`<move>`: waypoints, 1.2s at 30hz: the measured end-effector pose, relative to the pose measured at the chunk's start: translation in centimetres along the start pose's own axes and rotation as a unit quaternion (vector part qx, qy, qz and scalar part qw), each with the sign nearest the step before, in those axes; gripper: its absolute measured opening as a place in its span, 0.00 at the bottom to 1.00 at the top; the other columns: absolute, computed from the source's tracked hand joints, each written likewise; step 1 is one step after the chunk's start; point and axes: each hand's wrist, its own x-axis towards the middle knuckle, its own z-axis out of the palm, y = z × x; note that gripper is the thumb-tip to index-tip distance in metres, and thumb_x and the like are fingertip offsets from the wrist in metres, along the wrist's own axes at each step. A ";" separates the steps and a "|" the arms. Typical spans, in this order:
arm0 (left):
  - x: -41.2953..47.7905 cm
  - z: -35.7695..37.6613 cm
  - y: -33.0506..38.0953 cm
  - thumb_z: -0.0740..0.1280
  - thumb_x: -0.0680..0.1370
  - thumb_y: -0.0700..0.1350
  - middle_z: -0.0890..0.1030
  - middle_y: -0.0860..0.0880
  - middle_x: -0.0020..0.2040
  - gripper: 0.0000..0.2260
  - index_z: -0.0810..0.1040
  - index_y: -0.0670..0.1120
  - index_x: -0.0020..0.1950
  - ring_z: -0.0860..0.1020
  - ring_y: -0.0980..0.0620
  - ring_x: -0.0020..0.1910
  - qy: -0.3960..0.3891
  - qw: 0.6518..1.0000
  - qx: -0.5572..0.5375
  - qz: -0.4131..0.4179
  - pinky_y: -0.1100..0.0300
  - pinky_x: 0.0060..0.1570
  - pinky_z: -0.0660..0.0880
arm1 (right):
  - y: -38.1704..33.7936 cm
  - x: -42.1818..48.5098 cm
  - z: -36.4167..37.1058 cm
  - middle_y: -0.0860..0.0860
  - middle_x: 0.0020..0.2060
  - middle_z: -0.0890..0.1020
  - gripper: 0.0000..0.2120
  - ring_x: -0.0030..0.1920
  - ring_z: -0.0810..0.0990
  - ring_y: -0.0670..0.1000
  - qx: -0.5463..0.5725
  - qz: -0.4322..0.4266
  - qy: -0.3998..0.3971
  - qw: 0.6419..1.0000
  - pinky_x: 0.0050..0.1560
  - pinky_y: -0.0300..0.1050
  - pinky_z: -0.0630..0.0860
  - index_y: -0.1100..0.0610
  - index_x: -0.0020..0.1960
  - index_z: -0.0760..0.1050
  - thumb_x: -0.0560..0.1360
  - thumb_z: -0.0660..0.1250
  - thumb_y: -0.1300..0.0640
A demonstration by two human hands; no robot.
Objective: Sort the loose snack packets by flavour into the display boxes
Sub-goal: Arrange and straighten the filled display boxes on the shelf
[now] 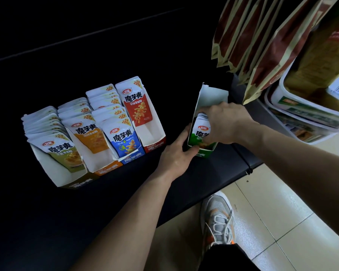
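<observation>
A green display box point(204, 152) stands on the black shelf point(106, 202), apart from the others, with its white back flap up. My left hand point(176, 153) grips its front left corner. My right hand point(221, 124) reaches in from the right and holds a stack of green snack packets point(201, 130) inside it. To the left stand several boxes side by side: an olive box point(74, 184), an orange box point(106, 169), a blue box point(131, 157) and a red box point(155, 146), each with upright packets.
Brown and cream bags point(262, 42) hang from a rack at the upper right, above stacked white tubs point(305, 118). The shelf's front edge runs diagonally past a grey sneaker point(219, 222) on the pale tiled floor point(292, 222).
</observation>
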 end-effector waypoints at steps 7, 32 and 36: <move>0.3 0.5 0.4 0.61 0.81 0.50 0.79 0.53 0.65 0.23 0.63 0.67 0.74 0.76 0.51 0.63 0.043 0.999 0.009 -0.006 0.60 0.61 0.70 | -0.1 0.2 -0.1 0.49 0.47 0.82 0.30 0.48 0.82 0.56 0.017 0.019 0.005 1.000 0.42 0.47 0.75 0.43 0.63 0.72 0.63 0.77 0.42; -3.8 0.1 1.0 0.58 0.80 0.43 0.83 0.52 0.60 0.22 0.71 0.61 0.71 0.81 0.49 0.57 0.062 0.997 0.043 -0.021 0.53 0.60 0.79 | -0.7 -0.7 0.7 0.54 0.49 0.83 0.31 0.49 0.82 0.59 -0.061 -0.002 0.120 0.991 0.52 0.51 0.72 0.48 0.69 0.69 0.69 0.73 0.45; -3.9 0.3 0.9 0.56 0.77 0.47 0.84 0.51 0.57 0.24 0.69 0.64 0.71 0.82 0.45 0.53 0.053 0.997 0.043 -0.026 0.48 0.54 0.80 | 0.0 0.1 1.1 0.53 0.50 0.84 0.34 0.51 0.82 0.59 -0.049 -0.009 0.095 0.994 0.56 0.52 0.70 0.51 0.69 0.66 0.68 0.74 0.44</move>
